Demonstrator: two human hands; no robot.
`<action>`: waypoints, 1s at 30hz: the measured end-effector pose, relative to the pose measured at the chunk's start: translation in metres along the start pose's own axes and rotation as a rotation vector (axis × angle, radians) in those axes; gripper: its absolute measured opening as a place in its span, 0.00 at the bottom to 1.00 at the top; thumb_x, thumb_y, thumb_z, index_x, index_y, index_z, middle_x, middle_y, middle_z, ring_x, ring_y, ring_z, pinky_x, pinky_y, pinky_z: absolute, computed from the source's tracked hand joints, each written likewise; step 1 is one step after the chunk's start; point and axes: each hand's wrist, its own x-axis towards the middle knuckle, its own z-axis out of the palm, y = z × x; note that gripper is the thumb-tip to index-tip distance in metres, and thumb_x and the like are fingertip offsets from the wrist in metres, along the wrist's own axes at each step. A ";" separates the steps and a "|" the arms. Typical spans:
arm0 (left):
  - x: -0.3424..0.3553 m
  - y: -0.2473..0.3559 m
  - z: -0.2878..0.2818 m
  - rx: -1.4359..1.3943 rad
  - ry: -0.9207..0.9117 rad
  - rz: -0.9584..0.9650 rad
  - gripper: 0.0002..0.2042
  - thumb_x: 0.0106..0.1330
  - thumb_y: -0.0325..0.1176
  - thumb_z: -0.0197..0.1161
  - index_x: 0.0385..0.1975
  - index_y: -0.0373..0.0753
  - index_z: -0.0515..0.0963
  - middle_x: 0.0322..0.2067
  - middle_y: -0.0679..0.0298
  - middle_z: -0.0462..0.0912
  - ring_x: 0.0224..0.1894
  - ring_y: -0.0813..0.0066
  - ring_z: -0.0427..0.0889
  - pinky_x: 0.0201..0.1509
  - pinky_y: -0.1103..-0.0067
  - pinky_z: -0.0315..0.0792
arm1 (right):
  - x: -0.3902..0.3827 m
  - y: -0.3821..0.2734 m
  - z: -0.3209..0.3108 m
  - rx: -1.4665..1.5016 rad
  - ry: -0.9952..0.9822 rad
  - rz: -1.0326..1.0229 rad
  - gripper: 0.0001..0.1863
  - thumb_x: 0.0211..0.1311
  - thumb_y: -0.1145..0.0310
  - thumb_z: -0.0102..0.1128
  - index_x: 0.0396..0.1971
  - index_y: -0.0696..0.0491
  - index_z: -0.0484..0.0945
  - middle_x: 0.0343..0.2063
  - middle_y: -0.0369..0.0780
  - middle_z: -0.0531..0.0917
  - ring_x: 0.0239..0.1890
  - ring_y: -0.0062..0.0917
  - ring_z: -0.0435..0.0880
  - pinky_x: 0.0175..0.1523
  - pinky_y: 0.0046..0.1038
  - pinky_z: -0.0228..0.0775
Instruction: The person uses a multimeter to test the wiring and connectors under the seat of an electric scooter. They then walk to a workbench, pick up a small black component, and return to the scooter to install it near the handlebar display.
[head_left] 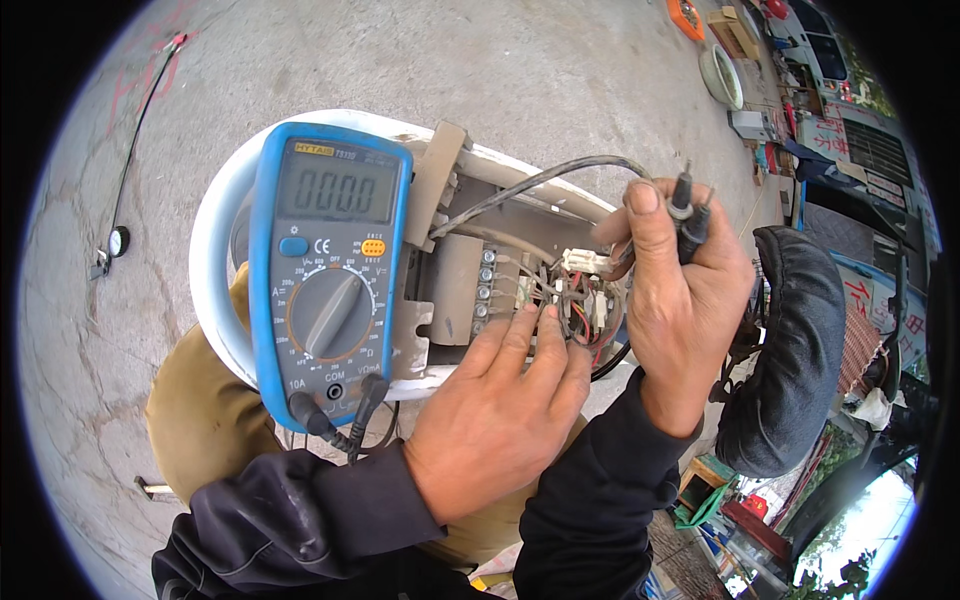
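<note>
My right hand (685, 285) is closed round two black test probes (684, 190), their tips pointing up. A white plug connector (587, 261) sits at its fingertips, above a tangle of thin wires (572, 308). My left hand (500, 405) reaches into these wires, fingertips pressed on them and thumb hidden. Next to the wires is a terminal block with several screws (484, 292), in a dusty open housing. On the housing's left part rests a blue-framed digital multimeter (333, 270), its display lit with digits. Two black lead plugs (318, 418) are in its lower sockets.
The white casing (212, 260) curves round the housing. A thick black cable (545, 175) arcs over to my right hand. A padded black seat (790, 350) stands close on the right. A hose with a gauge (118, 241) lies on the concrete floor at left.
</note>
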 end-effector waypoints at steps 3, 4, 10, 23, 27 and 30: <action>-0.001 -0.001 0.000 0.029 -0.005 0.020 0.27 0.70 0.33 0.59 0.67 0.26 0.74 0.62 0.36 0.78 0.67 0.40 0.80 0.72 0.56 0.72 | -0.005 -0.009 -0.003 0.078 -0.028 -0.004 0.11 0.77 0.67 0.72 0.40 0.60 0.83 0.24 0.36 0.87 0.21 0.12 0.80 0.27 0.17 0.68; -0.001 -0.001 0.000 0.059 -0.012 0.030 0.27 0.70 0.33 0.59 0.67 0.26 0.74 0.62 0.37 0.78 0.67 0.40 0.80 0.72 0.56 0.72 | -0.008 -0.013 -0.004 0.121 -0.026 0.018 0.10 0.77 0.67 0.72 0.40 0.60 0.83 0.24 0.36 0.87 0.22 0.13 0.80 0.27 0.17 0.68; -0.003 -0.001 0.001 0.086 -0.004 0.041 0.27 0.71 0.35 0.58 0.67 0.26 0.75 0.63 0.38 0.79 0.68 0.42 0.80 0.72 0.57 0.72 | -0.012 -0.021 0.000 0.122 -0.053 -0.037 0.13 0.81 0.64 0.66 0.44 0.62 0.83 0.30 0.44 0.89 0.24 0.19 0.84 0.28 0.15 0.64; -0.002 -0.002 -0.001 0.109 0.008 0.055 0.25 0.72 0.37 0.58 0.63 0.25 0.77 0.60 0.36 0.82 0.64 0.41 0.83 0.72 0.58 0.72 | -0.006 -0.011 -0.023 0.075 -0.190 0.055 0.23 0.83 0.67 0.60 0.67 0.68 0.77 0.53 0.54 0.90 0.41 0.29 0.95 0.33 0.20 0.76; -0.002 -0.001 -0.002 0.113 0.005 0.050 0.25 0.72 0.36 0.59 0.63 0.25 0.76 0.60 0.36 0.81 0.65 0.41 0.83 0.72 0.58 0.72 | -0.010 -0.002 -0.033 0.022 -0.166 0.206 0.17 0.79 0.71 0.65 0.60 0.67 0.84 0.46 0.47 0.92 0.28 0.16 0.85 0.32 0.17 0.72; -0.003 -0.001 -0.002 0.117 0.008 0.049 0.24 0.72 0.36 0.59 0.63 0.25 0.76 0.60 0.35 0.81 0.65 0.41 0.82 0.72 0.58 0.72 | -0.012 0.004 -0.034 -0.006 -0.328 0.244 0.13 0.71 0.78 0.68 0.52 0.64 0.88 0.37 0.35 0.90 0.28 0.11 0.78 0.34 0.17 0.69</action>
